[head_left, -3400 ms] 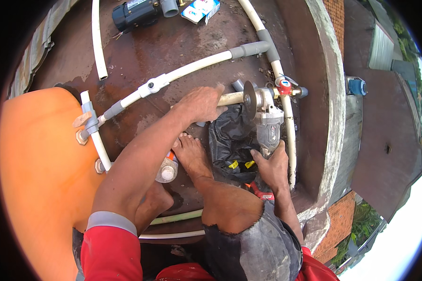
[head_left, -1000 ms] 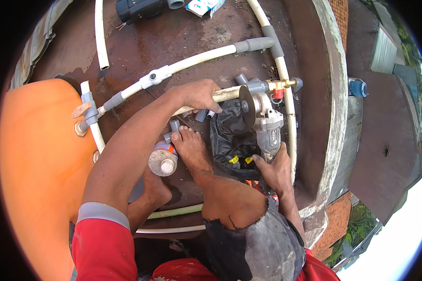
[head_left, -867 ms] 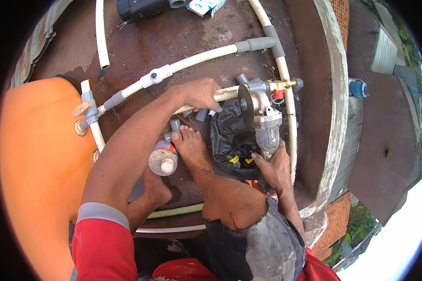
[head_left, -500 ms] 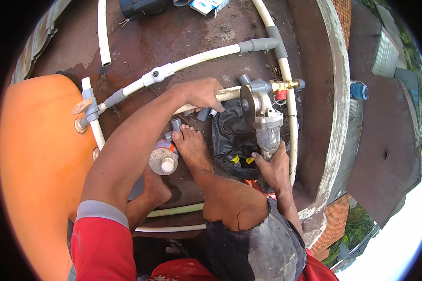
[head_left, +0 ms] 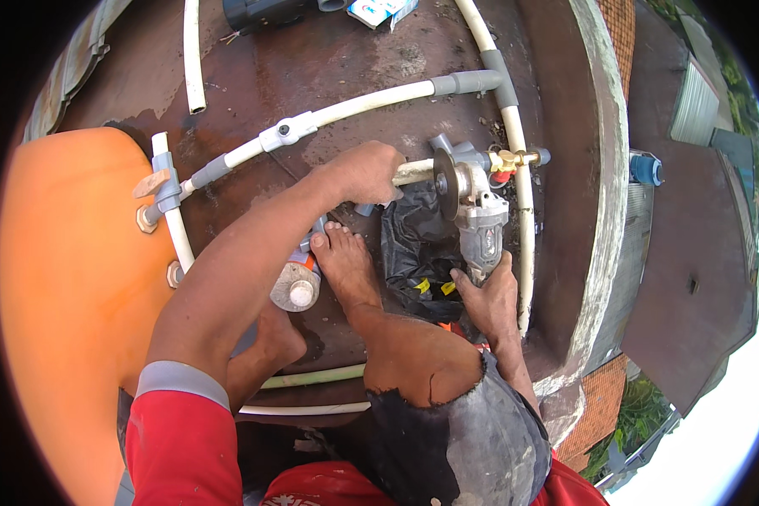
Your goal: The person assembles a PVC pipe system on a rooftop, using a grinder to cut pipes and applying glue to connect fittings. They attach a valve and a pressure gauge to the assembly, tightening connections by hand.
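A single wide fisheye view from the wearer's head looks down, fairly near, on the left hand and right hand, straight edges bending toward its dark rim.

Brown floor: black plastic bag, dark motor, blue-white box.

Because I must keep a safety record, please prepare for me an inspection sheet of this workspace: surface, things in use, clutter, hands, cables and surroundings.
Surface: reddish-brown floor, stained, with scattered dirt.
Things in use: pale pipe and angle grinder; its disc stands at the pale pipe, contact uncertain.
Clutter: black plastic bag, white-capped container, small grey fittings.
Left hand: bare, closed around the pale pipe.
Right hand: bare, gripping the angle grinder.
Cables: thin wire ends beside the dark motor; angle grinder cord: nothing seen.
Surroundings: orange tank at left, low wall at right, roofs beyond it.
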A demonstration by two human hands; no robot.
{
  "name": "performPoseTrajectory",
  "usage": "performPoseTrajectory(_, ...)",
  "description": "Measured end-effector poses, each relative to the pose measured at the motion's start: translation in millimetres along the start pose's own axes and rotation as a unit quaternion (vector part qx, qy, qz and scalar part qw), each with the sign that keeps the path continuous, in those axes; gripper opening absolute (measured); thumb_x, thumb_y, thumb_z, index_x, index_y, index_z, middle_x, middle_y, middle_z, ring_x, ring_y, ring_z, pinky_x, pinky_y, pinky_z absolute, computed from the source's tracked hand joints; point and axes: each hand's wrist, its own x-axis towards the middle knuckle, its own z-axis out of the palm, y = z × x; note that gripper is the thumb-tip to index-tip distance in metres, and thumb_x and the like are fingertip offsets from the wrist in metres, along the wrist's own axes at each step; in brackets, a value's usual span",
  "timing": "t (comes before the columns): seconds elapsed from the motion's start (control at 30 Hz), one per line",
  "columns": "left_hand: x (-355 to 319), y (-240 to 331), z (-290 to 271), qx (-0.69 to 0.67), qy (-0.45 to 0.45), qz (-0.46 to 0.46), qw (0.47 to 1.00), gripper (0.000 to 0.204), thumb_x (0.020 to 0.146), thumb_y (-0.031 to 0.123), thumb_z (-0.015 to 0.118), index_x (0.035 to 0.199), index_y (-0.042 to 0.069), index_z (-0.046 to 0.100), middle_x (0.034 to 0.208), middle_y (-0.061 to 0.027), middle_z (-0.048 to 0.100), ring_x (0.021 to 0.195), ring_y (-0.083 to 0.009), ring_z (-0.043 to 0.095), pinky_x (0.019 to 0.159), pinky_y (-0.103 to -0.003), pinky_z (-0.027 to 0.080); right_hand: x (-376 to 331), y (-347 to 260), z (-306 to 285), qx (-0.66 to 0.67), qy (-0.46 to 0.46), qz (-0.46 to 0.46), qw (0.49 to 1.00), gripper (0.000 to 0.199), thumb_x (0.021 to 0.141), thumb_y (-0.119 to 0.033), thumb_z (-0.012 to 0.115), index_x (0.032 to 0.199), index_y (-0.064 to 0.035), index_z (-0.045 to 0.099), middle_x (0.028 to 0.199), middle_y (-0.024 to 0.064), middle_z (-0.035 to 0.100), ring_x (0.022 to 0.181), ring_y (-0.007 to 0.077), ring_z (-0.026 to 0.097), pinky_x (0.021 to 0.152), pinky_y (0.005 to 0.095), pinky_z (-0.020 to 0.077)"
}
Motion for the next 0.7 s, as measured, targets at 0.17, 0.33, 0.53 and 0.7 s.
performPoseTrajectory(0.17, -7.4, 11.3, 6.3, 0.04, 0.038, -0.039, 0.998, 0.033, 0.081, 0.023, 0.085, 0.103, -0.001, 0.078, 0.092, -0.0293, 0.076, 0.092, -0.0492, 0.075, 0.085, -0.055, 0.06, -1.3, -0.8, 4.7, 0.004, 0.017, -0.033, 0.999, 0.065, 0.087, -0.022, 0.091, 0.126, 0.0128, 0.052, 0.106, 0.037, 0.076, 0.105, 0.0514, 0.076, 0.09, 0.0516, 0.0603)
performPoseTrajectory(0.33, -9.5, 16.4, 11.9, 0.07, 0.06, -0.058, 0.994, 0.029, 0.082, 0.016, 0.081, 0.106, -0.001, 0.078, 0.093, -0.0291, 0.077, 0.093, -0.0474, 0.077, 0.088, -0.055, 0.061, -1.7, -3.3, 4.9, -0.003, 0.021, -0.026, 0.999, 0.065, 0.087, -0.022, 0.091, 0.126, 0.0126, 0.052, 0.105, 0.037, 0.076, 0.105, 0.0516, 0.077, 0.089, 0.0513, 0.0603)
performPoseTrajectory(0.53, -13.2, 18.5, 13.5, 0.12, 0.091, -0.038, 0.988, 0.023, 0.08, 0.006, 0.073, 0.102, 0.0, 0.075, 0.094, -0.0261, 0.078, 0.097, -0.0453, 0.078, 0.089, -0.055, 0.062, -1.4, -7.6, 3.1, -0.006, 0.019, -0.026, 0.999, 0.064, 0.087, -0.021, 0.091, 0.126, 0.012, 0.052, 0.105, 0.0365, 0.076, 0.105, 0.0516, 0.076, 0.089, 0.0514, 0.06)
performPoseTrajectory(0.7, -15.7, 19.0, 19.8, 0.143, 0.125, -0.024, 0.982, 0.019, 0.082, 0.004, 0.071, 0.101, 0.001, 0.073, 0.097, -0.0242, 0.078, 0.097, -0.0428, 0.078, 0.088, -0.054, 0.062, -0.6, -8.0, 5.5, 0.0, 0.027, -0.042, 0.999, 0.063, 0.087, -0.022, 0.091, 0.124, 0.0111, 0.053, 0.105, 0.0361, 0.076, 0.104, 0.0516, 0.076, 0.089, 0.052, 0.0596)
